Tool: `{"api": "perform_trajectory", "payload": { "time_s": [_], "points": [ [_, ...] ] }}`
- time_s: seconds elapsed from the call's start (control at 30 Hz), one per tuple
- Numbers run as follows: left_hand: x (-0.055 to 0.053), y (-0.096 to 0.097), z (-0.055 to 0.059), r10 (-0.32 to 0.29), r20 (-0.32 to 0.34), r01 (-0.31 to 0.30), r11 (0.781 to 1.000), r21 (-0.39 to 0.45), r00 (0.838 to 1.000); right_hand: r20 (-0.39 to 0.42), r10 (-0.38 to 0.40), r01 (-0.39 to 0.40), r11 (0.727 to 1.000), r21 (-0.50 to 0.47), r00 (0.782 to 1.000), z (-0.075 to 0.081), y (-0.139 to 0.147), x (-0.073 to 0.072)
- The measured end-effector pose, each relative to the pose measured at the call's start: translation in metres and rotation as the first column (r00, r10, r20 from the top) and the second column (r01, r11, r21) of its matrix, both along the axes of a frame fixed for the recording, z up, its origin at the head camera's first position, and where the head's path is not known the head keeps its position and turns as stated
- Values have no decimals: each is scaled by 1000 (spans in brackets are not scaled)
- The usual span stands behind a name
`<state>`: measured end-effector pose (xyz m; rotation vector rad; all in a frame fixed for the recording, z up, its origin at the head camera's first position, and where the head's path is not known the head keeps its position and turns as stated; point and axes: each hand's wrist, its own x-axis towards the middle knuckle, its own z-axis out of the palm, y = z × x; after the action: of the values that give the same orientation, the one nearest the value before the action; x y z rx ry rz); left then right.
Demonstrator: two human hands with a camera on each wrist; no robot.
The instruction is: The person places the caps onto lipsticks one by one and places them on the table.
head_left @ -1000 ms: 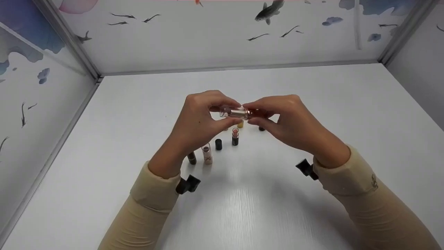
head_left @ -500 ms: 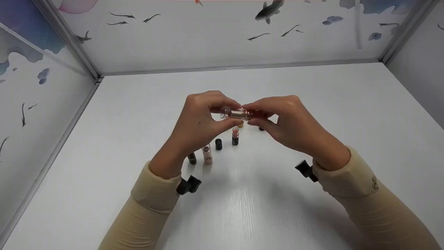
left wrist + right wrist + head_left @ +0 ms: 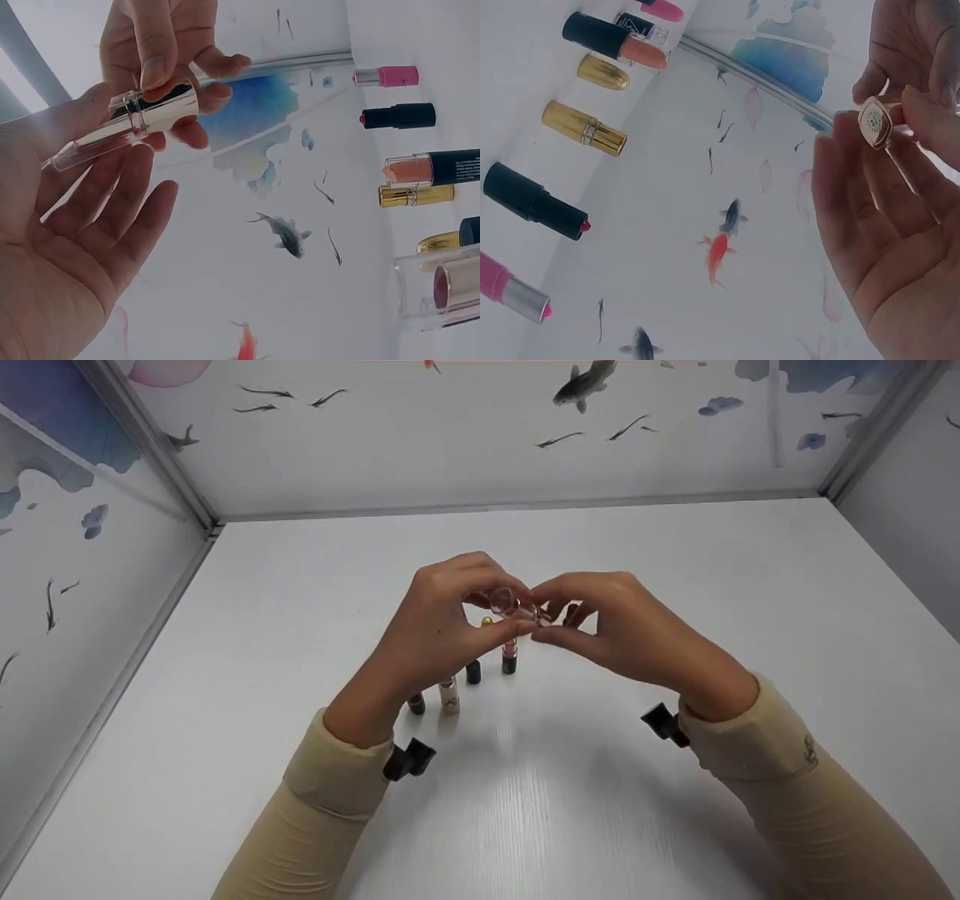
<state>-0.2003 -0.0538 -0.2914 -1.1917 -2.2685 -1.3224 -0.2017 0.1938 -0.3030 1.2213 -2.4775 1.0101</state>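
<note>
My left hand (image 3: 457, 619) holds a slim lipstick (image 3: 523, 611) by its clear cap, above the table. Opposite it, my right hand (image 3: 611, 611) pinches the same lipstick at its shiny gold base. In the left wrist view the lipstick (image 3: 135, 120) slants, clear end toward the left palm, with the right thumb (image 3: 156, 71) pressed on the gold base. The right wrist view shows the base's flat end (image 3: 874, 122), marked with a small emblem, between the right fingers. Fingers cover part of the lipstick's middle in the head view.
Several lipsticks stand on the white table (image 3: 525, 810) under the hands: a coral one (image 3: 509, 658), a pale pink one (image 3: 449, 697), and a dark one (image 3: 416, 704). A black cap (image 3: 473, 672) stands among them. Others are gold (image 3: 585, 127), black (image 3: 536, 201) and pink (image 3: 397, 76).
The lipstick has tipped from nearly level, its clear round end now turned more toward the head camera. My right fingers have shifted along its base, and the left hand has moved slightly right.
</note>
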Motion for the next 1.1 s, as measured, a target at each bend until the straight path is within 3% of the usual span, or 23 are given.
{"api": "perform_trajectory", "payload": {
  "time_s": [0.27,0.37,0.5,0.6,0.8,1.1],
  "points": [
    [0,-3,1,64,55,-50,973,-224,996,-23,-168,169,979,109,986,7,24,-2],
    [-1,-2,0,91,65,-67,947,-314,994,-29,-265,265,945,192,964,10,32,-4],
    [0,-2,-2,146,59,-107,896,-430,987,-38,-365,360,887,289,930,9,45,-11],
    [0,-2,-3,185,60,-133,864,-486,981,-14,-400,383,864,326,916,5,54,-15],
    [-1,-4,-12,212,40,-151,806,-573,977,20,-429,397,854,337,903,-3,76,-17],
    [-3,-11,-33,211,46,-142,786,-602,976,43,-448,407,845,347,893,-10,90,-23]
  ]
}}
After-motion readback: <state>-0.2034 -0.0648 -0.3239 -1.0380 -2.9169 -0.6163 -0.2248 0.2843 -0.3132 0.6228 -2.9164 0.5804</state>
